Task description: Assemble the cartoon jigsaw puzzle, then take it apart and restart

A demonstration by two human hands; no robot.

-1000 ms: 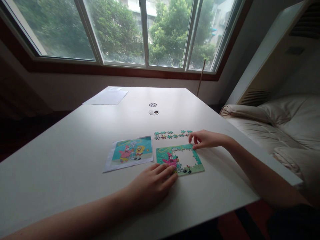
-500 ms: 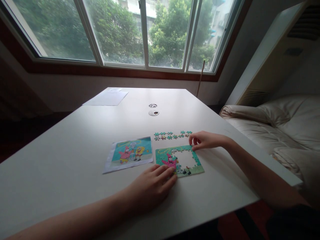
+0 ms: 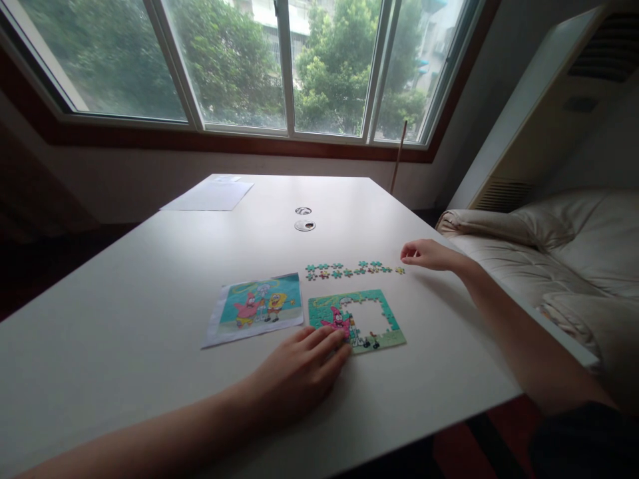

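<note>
A partly assembled jigsaw puzzle with a white gap in its middle lies on the white table. My left hand rests flat beside its near left corner, fingers stretched out and touching the edge. A row of several loose puzzle pieces lies just behind the puzzle. My right hand hovers at the right end of that row, fingers curled in a loose pinch; whether it holds a piece I cannot make out. A printed reference picture of the cartoon lies left of the puzzle.
A sheet of paper lies at the table's far left. Two round cable holes sit in the table's middle. A cream sofa stands to the right, close to the table's edge. Large windows fill the far wall.
My right hand has left the puzzle's upper right corner and moved back and right to the end of the loose pieces. My left hand has stayed in place.
</note>
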